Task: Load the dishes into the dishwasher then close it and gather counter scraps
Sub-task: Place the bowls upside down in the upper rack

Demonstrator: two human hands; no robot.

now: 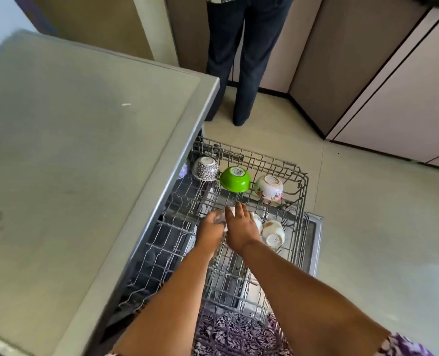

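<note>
Two hands, left hand (210,228) and right hand (240,227), gripping a white cup (230,210), over wire rack (300,201).

Green bowl (235,179) lies overturned in the pulled-out rack (301,201).

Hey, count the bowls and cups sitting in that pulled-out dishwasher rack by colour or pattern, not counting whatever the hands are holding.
Green bowl: 1
Dark-patterned bowl: 1
Floral white bowl: 1
Plain white cup: 1
Total: 4
The left hand and right hand cover another white piece, left uncounted.
</note>
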